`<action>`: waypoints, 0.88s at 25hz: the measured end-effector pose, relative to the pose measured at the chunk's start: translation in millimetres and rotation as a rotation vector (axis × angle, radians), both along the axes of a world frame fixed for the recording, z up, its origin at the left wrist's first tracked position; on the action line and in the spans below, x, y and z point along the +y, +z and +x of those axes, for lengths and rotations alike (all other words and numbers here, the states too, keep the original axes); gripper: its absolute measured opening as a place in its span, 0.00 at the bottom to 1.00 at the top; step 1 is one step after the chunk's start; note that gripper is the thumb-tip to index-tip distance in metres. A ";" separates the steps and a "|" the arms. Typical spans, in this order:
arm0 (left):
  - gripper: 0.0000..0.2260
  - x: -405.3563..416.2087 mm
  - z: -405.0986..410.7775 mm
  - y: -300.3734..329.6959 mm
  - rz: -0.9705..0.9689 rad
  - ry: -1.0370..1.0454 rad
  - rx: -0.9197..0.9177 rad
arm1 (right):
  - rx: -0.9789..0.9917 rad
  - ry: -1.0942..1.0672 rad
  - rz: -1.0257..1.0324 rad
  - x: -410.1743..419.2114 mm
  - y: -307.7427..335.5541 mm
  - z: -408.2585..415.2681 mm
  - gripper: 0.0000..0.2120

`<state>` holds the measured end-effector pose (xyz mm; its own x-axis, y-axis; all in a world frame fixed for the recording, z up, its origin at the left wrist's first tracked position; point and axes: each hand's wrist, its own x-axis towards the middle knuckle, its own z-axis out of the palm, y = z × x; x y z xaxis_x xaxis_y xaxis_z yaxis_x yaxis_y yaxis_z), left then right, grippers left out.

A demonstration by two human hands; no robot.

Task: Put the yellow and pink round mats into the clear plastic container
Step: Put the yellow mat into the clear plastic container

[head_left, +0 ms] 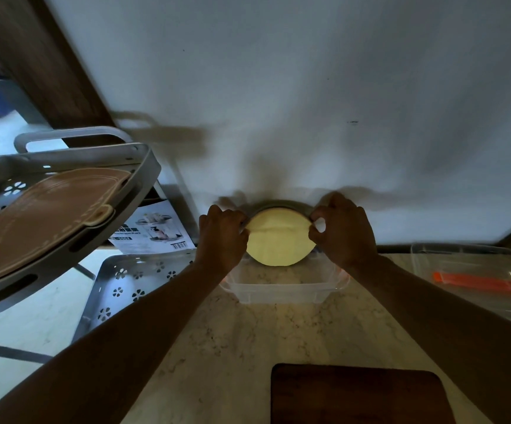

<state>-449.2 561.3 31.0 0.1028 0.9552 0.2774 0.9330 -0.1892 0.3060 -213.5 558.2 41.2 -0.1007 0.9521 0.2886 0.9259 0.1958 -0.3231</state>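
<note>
One mat only in view: yellow round mat (280, 240), pinched at its two side edges by left hand (222, 237) and right hand (344, 232), fingers pressed together on the rim. Held upright and a little bent along a crease, at the far end of the clear plastic container (281, 286), lower edge apparently dipping behind the far wall, not yet lying flat inside. Behind the yellow disc, a grey curved rim (281, 204), perhaps another round thing; colour too dim to tell. No clearly pink mat visible. So, by judgement: first mat about halfway in, second mat still to do.

Around: container bottom bare, nothing blocking it. Wall close behind the hands, little room there. On the left, grey perforated rack (64, 191) with a brown board (40, 221), a leaflet (153, 228) below. On the right, another clear box (474, 280) with an orange item (480, 281). Near, dark wooden board (358, 393) on the marble counter (217, 347), well apart from the container.
</note>
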 end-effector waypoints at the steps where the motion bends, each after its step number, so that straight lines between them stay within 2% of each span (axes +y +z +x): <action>1: 0.08 -0.9 0.4 -0.5 0.028 -0.014 0.017 | -0.020 -0.011 0.003 0.0 -0.8 -0.7 0.09; 4: 0.11 -1.3 0.8 -1.8 0.086 -0.022 0.002 | -0.087 -0.027 0.009 2.2 -3.5 -3.4 0.10; 10: 0.13 3.3 0.6 2.4 0.038 0.005 -0.110 | -0.117 -0.076 -0.034 2.0 -0.7 -4.3 0.11; 14: 0.14 -2.6 0.7 13.6 -0.008 0.001 -0.111 | -0.082 -0.040 -0.018 -5.1 11.6 -3.1 0.14; 17: 0.18 -18.3 2.2 30.8 -0.104 0.001 -0.147 | -0.054 0.020 -0.074 -16.4 26.3 -4.6 0.21; 22: 0.20 -57.1 0.9 71.8 -0.112 -0.010 -0.104 | -0.021 0.067 -0.379 -42.9 60.5 -10.4 0.37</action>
<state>-448.3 504.2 102.8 0.0887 0.9799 0.1787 0.8936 -0.1575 0.4204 -223.8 515.4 101.7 -0.1684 0.9821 -0.0849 0.9224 0.1266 -0.3649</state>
